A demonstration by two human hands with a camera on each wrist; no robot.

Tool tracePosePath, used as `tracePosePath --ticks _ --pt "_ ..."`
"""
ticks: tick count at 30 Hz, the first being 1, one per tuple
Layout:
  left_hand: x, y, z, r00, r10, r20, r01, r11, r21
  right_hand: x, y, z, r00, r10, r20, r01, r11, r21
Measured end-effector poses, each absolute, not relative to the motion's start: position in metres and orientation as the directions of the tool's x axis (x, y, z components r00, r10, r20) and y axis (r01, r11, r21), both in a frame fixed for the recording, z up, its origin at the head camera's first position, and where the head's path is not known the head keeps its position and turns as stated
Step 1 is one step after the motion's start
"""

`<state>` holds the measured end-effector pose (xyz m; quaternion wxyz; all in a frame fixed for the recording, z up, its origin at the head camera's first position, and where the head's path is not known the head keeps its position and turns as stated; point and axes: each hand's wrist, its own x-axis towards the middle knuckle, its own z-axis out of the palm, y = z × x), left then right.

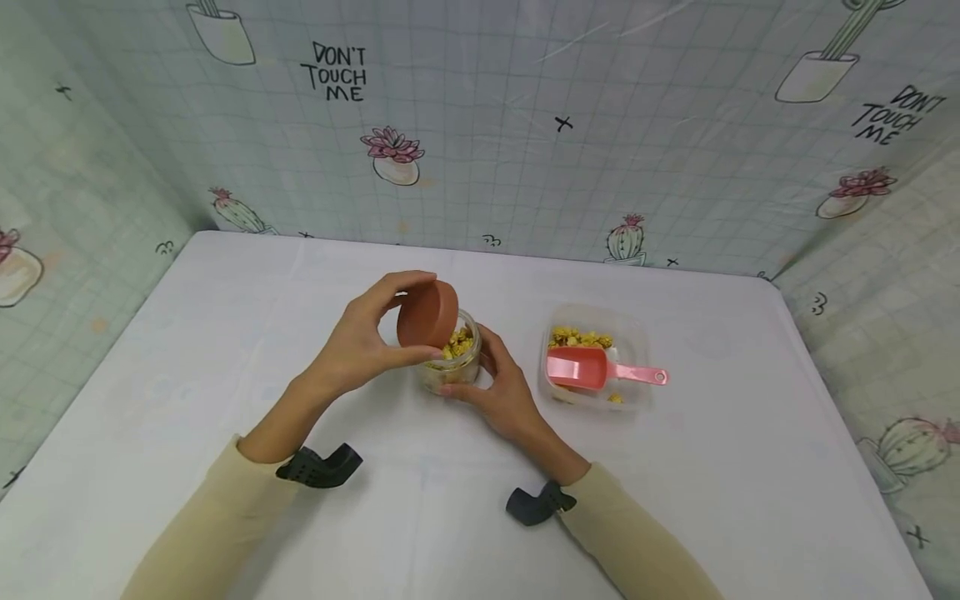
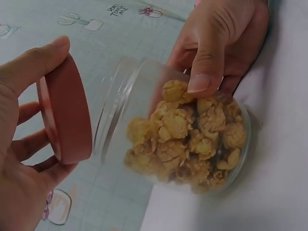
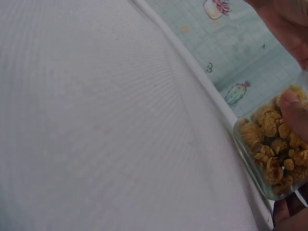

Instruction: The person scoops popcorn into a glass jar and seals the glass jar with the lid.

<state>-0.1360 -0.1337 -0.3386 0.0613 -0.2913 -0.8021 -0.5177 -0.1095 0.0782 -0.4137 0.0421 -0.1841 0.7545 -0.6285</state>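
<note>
The left hand (image 1: 360,342) pinches the terracotta lid (image 1: 427,314) tilted just above the popcorn jar (image 1: 453,358), which the right hand (image 1: 502,392) grips on the table (image 1: 225,333). Heaped popcorn (image 2: 187,134) probably blocks the lid; kernels could spill.

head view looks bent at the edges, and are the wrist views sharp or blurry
Head view: wide-angle bend in the table edges and walls, even soft light, faint shadows. Left wrist view: the popcorn in the jar is sharp, while the lid and left hand look slightly soft. Right wrist view: the tablecloth fills the frame, soft, with a moiré ripple.
</note>
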Motion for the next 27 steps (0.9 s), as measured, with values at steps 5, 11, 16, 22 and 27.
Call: tracePosePath --ticks 5,11,16,22,27 --pt "-0.137 -0.128 -0.342 -0.806 0.428 0.408 0.554 0.307 0.774 -0.105 0.078 -0.399 -0.93 -0.338 0.144 -0.202 0.142 -0.969" --pt "-0.137 -0.123 -0.345 -0.785 0.473 0.4 0.587 0.36 0.725 -0.105 0.078 -0.399 -0.927 -0.34 0.156 -0.208 0.122 -0.97" --pt "-0.137 -0.12 -0.344 -0.77 0.51 0.384 0.614 0.428 0.663 -0.105 0.078 -0.399 -0.926 -0.346 0.151 -0.202 0.115 -0.973" --pt "-0.139 -0.116 -0.346 -0.759 0.539 0.366 0.631 0.471 0.616 -0.105 0.078 -0.399 -0.928 -0.343 0.143 -0.188 0.102 -0.977" --pt "-0.14 -0.115 -0.345 -0.755 0.546 0.363 0.638 0.486 0.597 -0.105 0.078 -0.399 -0.926 -0.342 0.158 -0.202 0.096 -0.975"
